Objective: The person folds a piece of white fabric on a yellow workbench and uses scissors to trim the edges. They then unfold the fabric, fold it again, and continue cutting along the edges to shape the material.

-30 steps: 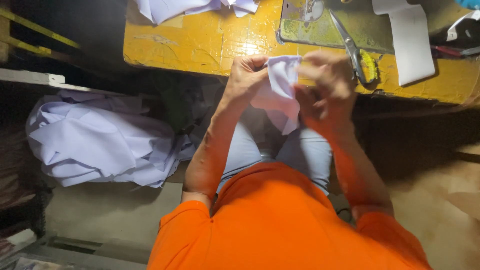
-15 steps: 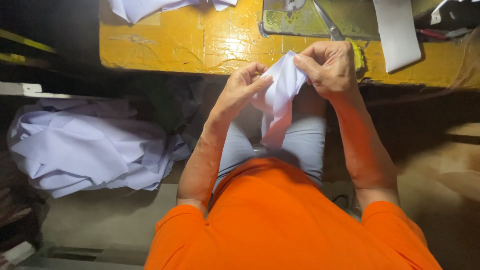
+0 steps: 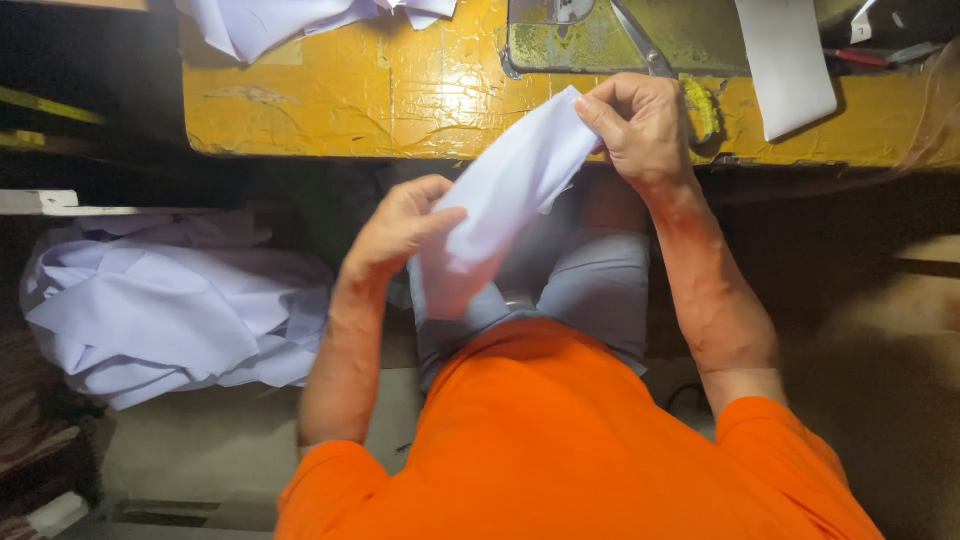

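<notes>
A pale lilac-white fabric piece (image 3: 505, 195) stretches at a slant between both hands, above my lap. My right hand (image 3: 640, 125) pinches its upper end near the edge of the yellow table (image 3: 400, 95). My left hand (image 3: 400, 225) grips its lower part, lower and to the left. The cloth's bottom end hangs down over my grey trousers (image 3: 590, 290). I wear an orange shirt (image 3: 560, 450).
A heap of the same pale cloth (image 3: 165, 310) lies on the left below the table. More cloth (image 3: 290, 20) sits on the table's far left. A green sewing machine base (image 3: 600, 40), scissors (image 3: 645, 45) and a white strip (image 3: 785, 60) lie on the table.
The cloth was bunched between both hands close together; now the hands have drawn apart, left hand down and left, and the piece is stretched out longer.
</notes>
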